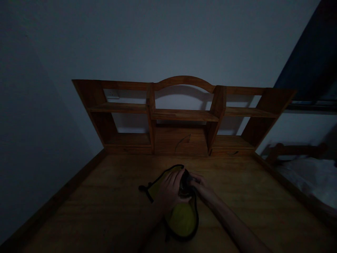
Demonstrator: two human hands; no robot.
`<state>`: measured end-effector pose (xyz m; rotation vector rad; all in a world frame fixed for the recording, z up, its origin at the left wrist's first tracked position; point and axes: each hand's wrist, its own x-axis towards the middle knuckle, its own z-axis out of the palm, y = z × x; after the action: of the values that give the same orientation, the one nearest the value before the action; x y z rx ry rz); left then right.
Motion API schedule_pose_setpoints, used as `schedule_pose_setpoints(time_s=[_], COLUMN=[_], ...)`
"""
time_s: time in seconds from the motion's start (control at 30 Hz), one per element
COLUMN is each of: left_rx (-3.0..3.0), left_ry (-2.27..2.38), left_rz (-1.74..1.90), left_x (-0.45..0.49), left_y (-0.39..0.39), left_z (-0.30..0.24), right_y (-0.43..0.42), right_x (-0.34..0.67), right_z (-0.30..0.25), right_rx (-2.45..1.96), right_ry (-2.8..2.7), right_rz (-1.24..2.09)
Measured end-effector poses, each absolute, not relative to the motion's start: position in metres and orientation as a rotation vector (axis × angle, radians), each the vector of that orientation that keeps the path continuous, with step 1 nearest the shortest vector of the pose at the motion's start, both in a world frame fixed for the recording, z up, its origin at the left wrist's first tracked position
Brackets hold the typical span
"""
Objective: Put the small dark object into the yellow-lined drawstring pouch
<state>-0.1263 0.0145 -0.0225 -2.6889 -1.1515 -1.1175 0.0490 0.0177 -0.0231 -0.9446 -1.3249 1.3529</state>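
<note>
A small dark rounded object (185, 183) with a slight shine is between my hands; the dim light hides its kind. My left hand (171, 188) curls round its left side and underneath. From the right, my right hand (199, 185) has its fingers closed against the same object. Beneath both hands a yellow-green cloth piece with black edging (183, 219) lies spread on the wooden desk (105, 203). A black strap end or tab sticks out at its left corner. My left hand and forearm cover part of the cloth.
A wooden shelf unit (184, 114) with several compartments stands along the back of the desk. Behind it, a white wall socket (112, 94) shows at left. Raised wooden edges border the desk's sides. Pale bedding (313, 175) lies to the right, below a dark window or curtain (313, 56).
</note>
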Motion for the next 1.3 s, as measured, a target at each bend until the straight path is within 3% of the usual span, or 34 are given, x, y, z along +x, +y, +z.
schedule_pose_setpoints(time_s=[0.17,0.87,1.3], left_rx=[-2.651,-2.714,-2.681], left_ry=[-1.223,-1.048,-1.056], left_rz=[-1.148,-0.794,-0.778], left_x=[-0.128,-0.129,-0.128], left_y=[0.014,0.011,0.011], left_z=[-0.022,-0.013,-0.013], right_y=[0.015,0.015,0.019], right_x=[0.044,0.044,0.046], right_z=[-0.022,-0.033,-0.042], right_rx=[-0.859,-1.036,-1.098], right_ry=[-1.112,-1.445,-1.307], right_rz=[1.589,1.114,1.174])
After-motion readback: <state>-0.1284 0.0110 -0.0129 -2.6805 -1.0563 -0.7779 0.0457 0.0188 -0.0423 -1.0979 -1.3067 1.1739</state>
